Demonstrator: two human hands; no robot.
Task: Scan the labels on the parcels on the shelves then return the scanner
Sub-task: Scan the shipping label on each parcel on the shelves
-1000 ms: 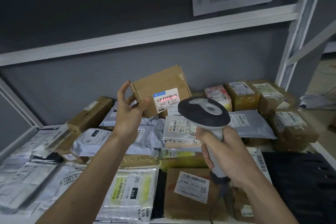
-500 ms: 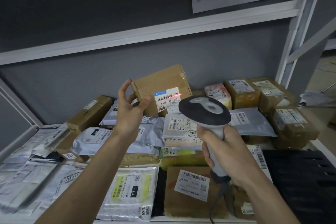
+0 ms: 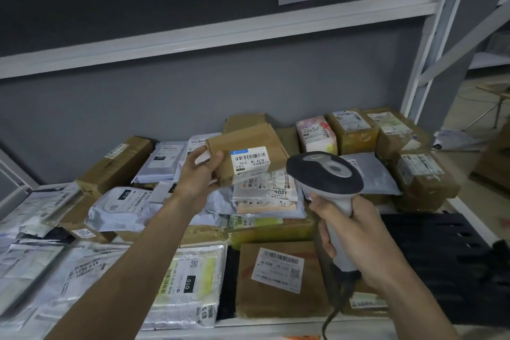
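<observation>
Parcels crowd the shelf below both hands, the left hand gripping a small brown box just left of the scanner clasped in the right hand, so scanning looks midway; next, probably, another label.
</observation>
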